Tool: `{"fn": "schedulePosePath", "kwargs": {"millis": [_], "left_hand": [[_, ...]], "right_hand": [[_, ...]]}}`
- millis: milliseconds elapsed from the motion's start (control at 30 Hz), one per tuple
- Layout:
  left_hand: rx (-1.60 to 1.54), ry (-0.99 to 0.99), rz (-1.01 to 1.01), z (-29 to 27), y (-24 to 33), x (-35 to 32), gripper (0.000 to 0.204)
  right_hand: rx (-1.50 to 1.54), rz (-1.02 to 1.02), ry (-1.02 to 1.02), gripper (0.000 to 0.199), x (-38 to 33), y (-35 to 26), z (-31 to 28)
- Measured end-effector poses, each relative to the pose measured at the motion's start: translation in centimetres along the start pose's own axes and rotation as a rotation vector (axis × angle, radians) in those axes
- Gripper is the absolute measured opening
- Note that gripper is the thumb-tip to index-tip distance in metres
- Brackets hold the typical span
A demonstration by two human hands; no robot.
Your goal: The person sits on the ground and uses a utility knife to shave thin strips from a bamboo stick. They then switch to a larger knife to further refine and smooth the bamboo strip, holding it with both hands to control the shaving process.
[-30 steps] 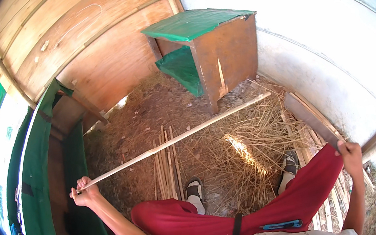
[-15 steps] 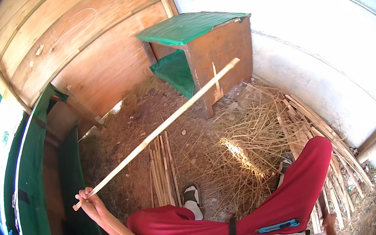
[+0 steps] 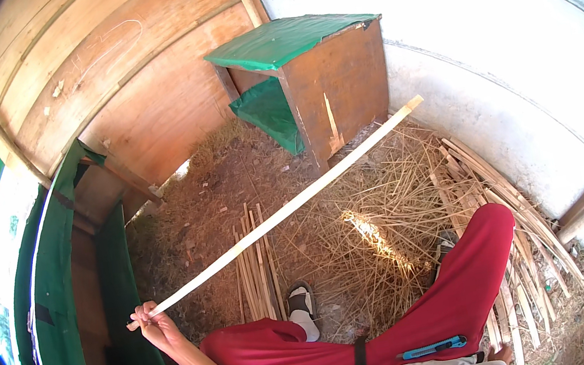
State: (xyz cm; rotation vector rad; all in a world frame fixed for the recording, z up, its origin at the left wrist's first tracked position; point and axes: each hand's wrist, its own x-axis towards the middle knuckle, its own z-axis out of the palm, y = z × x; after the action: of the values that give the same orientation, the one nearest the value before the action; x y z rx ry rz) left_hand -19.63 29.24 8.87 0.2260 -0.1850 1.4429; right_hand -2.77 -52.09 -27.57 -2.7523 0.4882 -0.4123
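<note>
A long, pale bamboo strip slants up across the view from lower left to the right, raised above the floor. My left hand is closed round it close to its lower end, and a short stub sticks out past the fingers. Only part of my right hand shows, low at the right beside my thigh and near the bamboo strips on the floor. Its fingers are mostly hidden, so I cannot make out any hold. A blue utility knife lies across my lap on the red trousers.
Between my legs spread dry shavings. A smaller bundle of strips lies left of my foot. A brown wooden cabinet with a green-covered top stands ahead. Green-covered shelving lines the left, and a white wall the right.
The bamboo strip's far end has swung right and slightly down, and its face has turned. My left hand moved slightly right. My right hand has shifted a little left.
</note>
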Motion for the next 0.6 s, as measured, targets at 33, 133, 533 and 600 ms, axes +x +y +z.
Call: {"fn": "schedulePosePath", "kwargs": {"millis": [33,133,533,600], "left_hand": [[0.018,0.009,0.014,0.6,0.3,-0.5,0.019],[0.048,0.084,0.036,-0.4,1.8,-1.0,0.022],[0.161,0.318,-0.003,1.8,-5.6,-5.8,0.020],[0.216,0.134,-0.007,3.3,-7.2,-7.2,0.017]], "right_hand": [[0.049,-0.128,0.098,0.026,1.1,-2.8,-0.3],[0.584,-0.272,-0.023,0.012,7.9,-17.2,-8.3],[0.330,-1.423,-0.600,0.024,3.6,-33.2,-16.6],[0.273,-1.437,-0.670,0.022,4.1,-33.3,-16.7]]}}
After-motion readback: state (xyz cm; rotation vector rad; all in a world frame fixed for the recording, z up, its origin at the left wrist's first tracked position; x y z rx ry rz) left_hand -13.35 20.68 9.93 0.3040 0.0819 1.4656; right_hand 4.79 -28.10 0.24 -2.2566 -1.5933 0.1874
